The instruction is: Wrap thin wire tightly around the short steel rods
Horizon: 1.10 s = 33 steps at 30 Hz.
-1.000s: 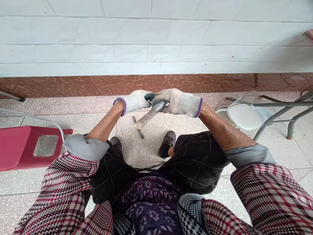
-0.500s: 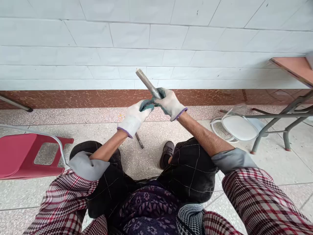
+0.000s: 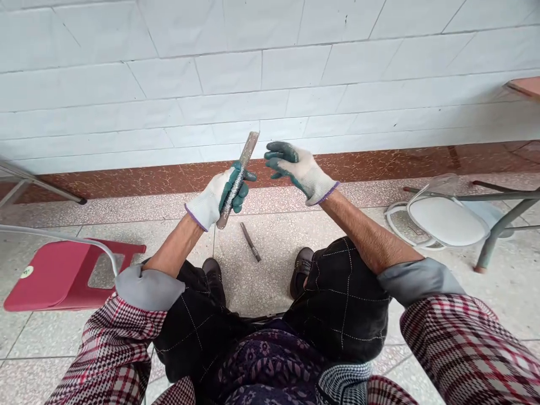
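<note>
My left hand (image 3: pixel 225 191), in a white knit glove with a green coated palm, is closed around a greyish-brown rod (image 3: pixel 248 149). Silvery wire-like winding covers the rod's middle, and its upper end tilts to the right. To the right of the rod and apart from it, my right hand (image 3: pixel 293 169) wears a matching glove; its fingers are spread and hold nothing. On the floor below lies a second, thinner rod (image 3: pixel 250 242), dark with a lighter band near its lower end, between my shoes.
A red plastic stool (image 3: pixel 63 273) lies at the left beside a pale metal frame. At the right is a white round-seated folding chair (image 3: pixel 449 221), close to grey table legs (image 3: pixel 502 228). A white tiled wall (image 3: pixel 295 73) with a brown skirting (image 3: pixel 139 183) stands ahead.
My right hand has let go of the rod and moved off to the right, its fingers opening. The rod is now in my left hand, its tilt swung from left to right.
</note>
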{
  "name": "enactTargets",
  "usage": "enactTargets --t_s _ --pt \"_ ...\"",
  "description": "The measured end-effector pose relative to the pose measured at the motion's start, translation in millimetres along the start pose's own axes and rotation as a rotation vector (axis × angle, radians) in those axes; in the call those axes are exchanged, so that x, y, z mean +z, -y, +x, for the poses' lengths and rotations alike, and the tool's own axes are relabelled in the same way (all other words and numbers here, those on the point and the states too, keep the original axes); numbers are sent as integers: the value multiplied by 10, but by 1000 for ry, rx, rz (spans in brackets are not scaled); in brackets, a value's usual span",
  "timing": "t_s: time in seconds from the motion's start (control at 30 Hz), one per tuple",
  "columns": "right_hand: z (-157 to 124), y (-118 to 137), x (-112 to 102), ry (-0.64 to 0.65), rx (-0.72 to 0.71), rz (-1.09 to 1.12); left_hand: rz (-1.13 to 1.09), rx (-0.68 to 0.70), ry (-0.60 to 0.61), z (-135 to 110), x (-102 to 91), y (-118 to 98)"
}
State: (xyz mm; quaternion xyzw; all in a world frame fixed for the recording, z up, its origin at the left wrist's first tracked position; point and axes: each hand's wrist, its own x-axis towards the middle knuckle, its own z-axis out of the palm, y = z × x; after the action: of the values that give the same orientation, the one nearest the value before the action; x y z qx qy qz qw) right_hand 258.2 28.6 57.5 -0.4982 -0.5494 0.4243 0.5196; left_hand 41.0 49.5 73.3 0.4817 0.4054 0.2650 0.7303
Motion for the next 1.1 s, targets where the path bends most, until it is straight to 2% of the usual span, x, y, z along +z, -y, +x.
enactTargets --t_s 0.1,0.17,0.23,0.3,0.4,0.47,0.57,0.67,0.77,0.83,0.97,1.1 --pt "-41 -62 151 223 22 159 79 -51 8 50 18 -60" --pt "-111 -86 251 340 87 192 143 -44 -16 99 32 -52" --pt "-183 -90 268 326 182 172 159 -20 -22 131 13 -27" --pt "-249 -72 197 242 242 148 154 15 -31 148 -38 0" --pt "-347 -19 48 187 190 110 212 58 -116 191 -123 39" --pt "-420 14 2 220 118 24 285 103 -199 244 -162 64" --pt "-515 43 19 358 62 -154 389 168 -253 298 -186 73" --pt "-520 23 16 445 80 -211 380 119 -196 235 -179 13" --pt "-407 -80 -77 408 187 -163 312 64 -80 92 -149 -70" --pt "-308 -188 -151 357 305 -152 343 56 -55 25 -125 -84" --pt "-190 -402 -219 319 478 -225 595 102 -44 53 -133 28" --pt "-162 -529 -220 354 508 -309 996 305 68 164 -229 176"
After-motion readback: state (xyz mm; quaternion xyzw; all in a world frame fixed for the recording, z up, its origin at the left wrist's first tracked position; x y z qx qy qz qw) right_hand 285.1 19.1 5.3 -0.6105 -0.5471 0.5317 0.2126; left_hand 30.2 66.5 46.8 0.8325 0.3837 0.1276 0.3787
